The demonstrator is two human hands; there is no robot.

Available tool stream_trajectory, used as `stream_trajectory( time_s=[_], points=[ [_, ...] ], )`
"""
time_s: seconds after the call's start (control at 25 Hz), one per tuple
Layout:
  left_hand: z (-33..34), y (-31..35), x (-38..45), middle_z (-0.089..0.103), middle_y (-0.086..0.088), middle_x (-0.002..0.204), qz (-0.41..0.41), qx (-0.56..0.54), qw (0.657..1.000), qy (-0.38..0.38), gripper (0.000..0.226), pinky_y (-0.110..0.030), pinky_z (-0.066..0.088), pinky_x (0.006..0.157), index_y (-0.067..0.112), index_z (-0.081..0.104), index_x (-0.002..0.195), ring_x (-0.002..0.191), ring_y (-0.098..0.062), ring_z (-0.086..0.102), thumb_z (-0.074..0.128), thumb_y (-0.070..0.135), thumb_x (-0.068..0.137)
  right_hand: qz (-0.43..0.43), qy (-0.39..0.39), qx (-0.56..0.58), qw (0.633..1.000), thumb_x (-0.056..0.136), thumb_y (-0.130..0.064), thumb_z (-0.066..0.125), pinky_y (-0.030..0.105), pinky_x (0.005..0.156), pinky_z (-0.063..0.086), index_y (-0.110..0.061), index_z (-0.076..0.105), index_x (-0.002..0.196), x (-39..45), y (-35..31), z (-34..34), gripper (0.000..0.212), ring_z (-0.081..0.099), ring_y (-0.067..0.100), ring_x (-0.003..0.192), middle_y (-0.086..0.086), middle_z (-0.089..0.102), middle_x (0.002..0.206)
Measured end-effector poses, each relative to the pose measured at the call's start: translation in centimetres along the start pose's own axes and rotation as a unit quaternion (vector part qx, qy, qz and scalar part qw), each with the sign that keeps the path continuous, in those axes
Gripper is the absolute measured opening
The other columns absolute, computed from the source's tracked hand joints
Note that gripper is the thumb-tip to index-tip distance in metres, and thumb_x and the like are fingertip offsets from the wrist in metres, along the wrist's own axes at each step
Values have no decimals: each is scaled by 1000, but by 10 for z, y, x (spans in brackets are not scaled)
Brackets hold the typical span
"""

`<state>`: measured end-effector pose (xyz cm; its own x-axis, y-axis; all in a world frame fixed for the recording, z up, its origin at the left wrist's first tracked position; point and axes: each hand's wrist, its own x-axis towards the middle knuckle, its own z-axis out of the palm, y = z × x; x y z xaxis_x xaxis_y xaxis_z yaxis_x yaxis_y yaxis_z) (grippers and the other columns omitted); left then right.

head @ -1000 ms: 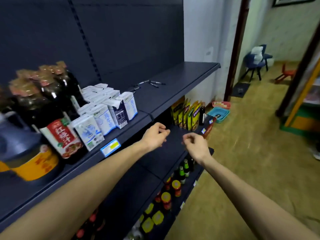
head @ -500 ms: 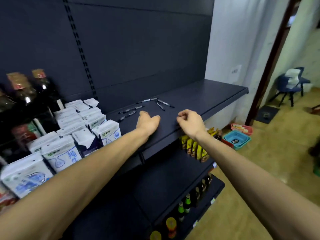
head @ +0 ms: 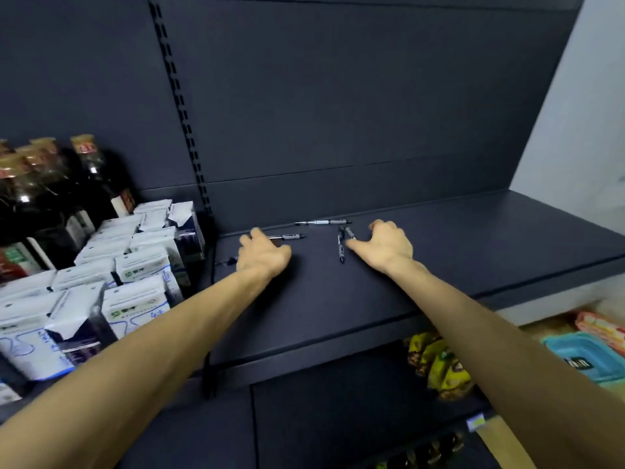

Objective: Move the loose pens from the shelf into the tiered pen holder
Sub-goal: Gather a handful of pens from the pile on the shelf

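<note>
shelf [head: 473,252] right of pens [head: 323,222]: bare, free | left of pens: milk cartons [head: 142,265] packed, dark bottles [head: 61,198] behind them | behind pens: back panel [head: 338,113] blocks | above pens: open

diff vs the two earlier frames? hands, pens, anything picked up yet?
Both hands moved up from the lower shelf level and forward onto the pen shelf. The left hand now lies over the near pens, beside the pen with the grey grip. The right hand reaches the crossed pens. No pen looks lifted. The far pen and the milk cartons stayed put.
</note>
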<state>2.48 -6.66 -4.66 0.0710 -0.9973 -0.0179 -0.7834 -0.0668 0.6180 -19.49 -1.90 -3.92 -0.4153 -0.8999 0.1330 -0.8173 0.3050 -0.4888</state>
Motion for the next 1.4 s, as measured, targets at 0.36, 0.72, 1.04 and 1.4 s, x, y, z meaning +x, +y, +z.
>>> stream_trajectory(
  time_s=[0.36, 0.72, 1.04, 1.4],
  points=[
    [11, -11, 25, 39, -11, 159, 8, 176, 984, 13, 66, -46, 31, 118, 14, 37, 153, 149, -36, 28, 57, 46, 100, -55, -76, -22, 995, 80, -67, 71, 34, 85, 43, -9, 65, 112, 53, -6, 12, 67, 55, 34, 123, 11, 56, 131],
    [23, 0, 41, 41, -3, 160, 152, 196, 968, -40, 62, -46, 35, 118, 18, 41, 154, 147, -32, 32, 57, 43, 99, -111, -70, -45, 990, 90, -34, 67, 33, 85, 47, -14, 71, 110, 74, -3, 29, 28, 56, 32, 121, 10, 58, 129],
    [22, 4, 51, 52, -1, 149, 228, 167, 957, -64, 48, -36, 39, 110, 18, 53, 142, 139, -26, 43, 62, 28, 96, -195, -123, -71, 970, 100, -41, 56, 44, 114, 36, -15, 40, 153, 97, -1, 32, 61, 36, 31, 142, 5, 41, 157],
    [25, 17, 54, 22, 7, 171, 234, 153, 957, -84, 74, -40, 28, 123, 29, 25, 164, 155, -22, 21, 55, 20, 98, -211, -118, -87, 966, 95, -40, 64, 41, 102, 44, -13, 55, 138, 100, -16, 34, 51, 48, 32, 129, 11, 48, 141]
  ],
)
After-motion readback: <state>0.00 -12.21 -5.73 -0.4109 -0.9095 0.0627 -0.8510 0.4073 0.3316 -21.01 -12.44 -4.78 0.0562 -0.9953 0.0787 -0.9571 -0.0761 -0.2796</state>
